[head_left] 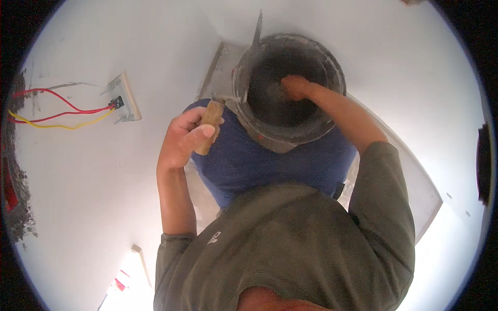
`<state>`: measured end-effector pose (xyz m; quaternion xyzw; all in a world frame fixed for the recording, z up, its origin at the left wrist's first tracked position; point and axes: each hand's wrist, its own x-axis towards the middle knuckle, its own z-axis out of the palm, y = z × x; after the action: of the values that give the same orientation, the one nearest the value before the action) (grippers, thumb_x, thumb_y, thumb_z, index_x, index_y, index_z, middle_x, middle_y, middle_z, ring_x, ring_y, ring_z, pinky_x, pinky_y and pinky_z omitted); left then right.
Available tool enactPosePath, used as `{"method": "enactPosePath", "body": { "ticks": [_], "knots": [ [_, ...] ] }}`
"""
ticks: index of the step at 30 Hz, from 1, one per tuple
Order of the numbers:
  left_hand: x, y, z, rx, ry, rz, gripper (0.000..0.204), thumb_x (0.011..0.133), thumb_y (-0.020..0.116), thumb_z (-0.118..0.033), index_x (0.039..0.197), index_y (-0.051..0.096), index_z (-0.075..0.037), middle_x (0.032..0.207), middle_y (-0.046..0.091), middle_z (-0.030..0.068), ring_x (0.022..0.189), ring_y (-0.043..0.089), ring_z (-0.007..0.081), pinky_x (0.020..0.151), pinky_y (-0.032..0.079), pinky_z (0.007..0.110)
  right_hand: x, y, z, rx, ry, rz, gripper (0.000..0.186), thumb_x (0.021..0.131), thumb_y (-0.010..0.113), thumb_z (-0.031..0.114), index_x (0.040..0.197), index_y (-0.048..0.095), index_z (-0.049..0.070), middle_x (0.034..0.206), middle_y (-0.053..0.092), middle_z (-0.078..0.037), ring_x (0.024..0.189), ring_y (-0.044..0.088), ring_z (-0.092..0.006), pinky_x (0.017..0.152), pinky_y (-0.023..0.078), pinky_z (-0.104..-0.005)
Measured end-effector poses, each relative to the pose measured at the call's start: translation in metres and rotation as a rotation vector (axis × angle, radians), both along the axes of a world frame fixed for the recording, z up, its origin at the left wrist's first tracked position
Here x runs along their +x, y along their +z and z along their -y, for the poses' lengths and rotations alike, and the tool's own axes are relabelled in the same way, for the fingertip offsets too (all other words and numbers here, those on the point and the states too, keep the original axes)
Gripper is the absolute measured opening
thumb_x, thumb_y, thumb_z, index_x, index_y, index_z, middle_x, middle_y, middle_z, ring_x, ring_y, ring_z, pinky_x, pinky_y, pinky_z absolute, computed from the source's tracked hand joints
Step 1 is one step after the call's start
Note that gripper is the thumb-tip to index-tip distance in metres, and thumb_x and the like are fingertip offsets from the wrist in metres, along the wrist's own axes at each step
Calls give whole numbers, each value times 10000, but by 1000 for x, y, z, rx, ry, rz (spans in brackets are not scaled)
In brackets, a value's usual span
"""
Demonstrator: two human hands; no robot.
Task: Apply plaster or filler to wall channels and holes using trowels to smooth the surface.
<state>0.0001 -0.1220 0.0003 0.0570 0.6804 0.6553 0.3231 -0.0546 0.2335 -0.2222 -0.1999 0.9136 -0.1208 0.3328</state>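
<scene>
Brown handle (211,115) is filling left grip (191,137); right grip (295,87) is reaching inside bucket (334,70), whether holding I can't tell.

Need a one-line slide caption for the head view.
Left hand grips a tan-handled tool beside a dark bucket while the right hand reaches inside it.
</scene>
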Motion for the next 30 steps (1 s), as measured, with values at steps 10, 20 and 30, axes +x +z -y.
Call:
{"method": "enactPosePath", "body": {
  "ticks": [10, 20, 30],
  "knots": [
    [10, -9, -9, 297, -66, 85, 644, 928, 738, -436, 1334, 584, 40, 931, 700, 114, 819, 670, 196, 716, 542, 319, -10, 2, -16, -107, 38, 22, 530, 889, 678, 506, 892, 745, -20, 862, 725, -235, 836, 707, -411, 775, 552, -510],
    [16, -22, -37, 394, 10, 168, 599, 894, 775, -361, 1306, 525, -5, 957, 632, 102, 860, 647, 231, 755, 540, 363, 52, 139, -74, -372, -144, -41, 358, 844, 753, 348, 998, 713, 27, 829, 671, -198, 766, 635, -375, 704, 491, -467],
    [4, -36, -91, 315, 196, 469, 281, 1041, 580, -368, 1021, 504, -98, 688, 508, 27, 553, 516, 167, 537, 465, 351, 185, 208, -73, -687, -982, -169, 437, 979, 662, 385, 1237, 682, 34, 900, 717, -167, 794, 676, -272, 755, 520, -379]
  ]
}}
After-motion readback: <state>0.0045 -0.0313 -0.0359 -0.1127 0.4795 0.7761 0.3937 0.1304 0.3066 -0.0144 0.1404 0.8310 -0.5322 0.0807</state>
